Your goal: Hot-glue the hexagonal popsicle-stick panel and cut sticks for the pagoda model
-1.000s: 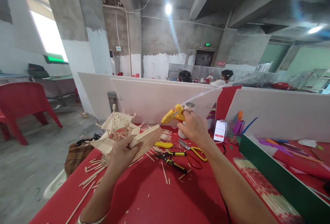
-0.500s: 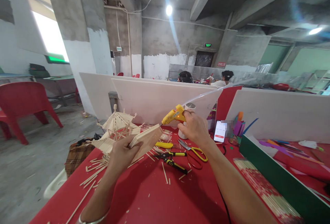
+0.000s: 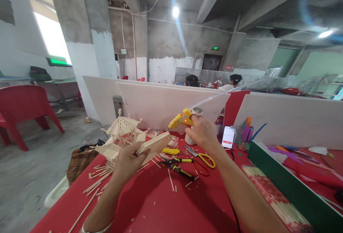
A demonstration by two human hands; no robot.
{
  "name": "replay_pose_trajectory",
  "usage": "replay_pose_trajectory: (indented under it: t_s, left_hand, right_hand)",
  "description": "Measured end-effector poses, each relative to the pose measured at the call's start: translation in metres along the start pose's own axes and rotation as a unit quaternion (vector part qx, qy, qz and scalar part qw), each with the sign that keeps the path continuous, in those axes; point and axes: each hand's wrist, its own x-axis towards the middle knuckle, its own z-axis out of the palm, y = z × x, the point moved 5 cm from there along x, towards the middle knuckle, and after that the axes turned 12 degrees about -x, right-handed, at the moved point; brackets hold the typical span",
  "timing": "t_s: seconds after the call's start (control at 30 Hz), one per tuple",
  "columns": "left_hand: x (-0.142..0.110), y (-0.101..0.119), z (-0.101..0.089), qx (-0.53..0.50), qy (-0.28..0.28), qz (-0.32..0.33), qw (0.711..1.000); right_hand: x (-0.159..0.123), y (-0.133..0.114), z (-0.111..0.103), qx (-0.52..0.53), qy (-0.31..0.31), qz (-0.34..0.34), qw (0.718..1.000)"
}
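In my left hand [image 3: 132, 158], closed round its near end, is a flat panel of pale wooden sticks [image 3: 158, 146], tilted above the table. My right hand [image 3: 201, 130] grips a yellow hot glue gun [image 3: 181, 118], its nozzle pointing left and down, just above the panel's far corner. A long clear glue stick [image 3: 211, 99] juts from the back of the gun. Behind my left hand stands a pagoda-like model made of sticks [image 3: 122, 131], partly hidden by the hand.
Pliers with black and yellow handles [image 3: 179, 170], scissors [image 3: 200, 156] and a yellow-handled tool [image 3: 170, 151] lie on the red table [image 3: 160, 204]. Bundled sticks [image 3: 276, 197] lie beside a green divider [image 3: 294, 183]. A phone [image 3: 228, 137] stands upright. Two people sit beyond the white boards [image 3: 171, 100].
The panel in my left hand has shifted slightly to the right and its far corner now sits a little below the nozzle. The glue gun has barely moved.
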Motion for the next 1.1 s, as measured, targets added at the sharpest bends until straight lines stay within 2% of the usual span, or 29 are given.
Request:
replay_pose_trajectory:
  t_s: [0.47, 1.1]
  left_hand:
    - [0.001, 0.007, -0.001, -0.021, 0.018, 0.0, 1.0]
    - [0.002, -0.002, 0.0, -0.053, 0.028, -0.024, 0.998]
  right_hand:
    - [-0.003, 0.003, 0.0, -0.007, -0.004, 0.005, 1.0]
    - [-0.009, 0.012, 0.009, 0.023, 0.017, 0.014, 0.999]
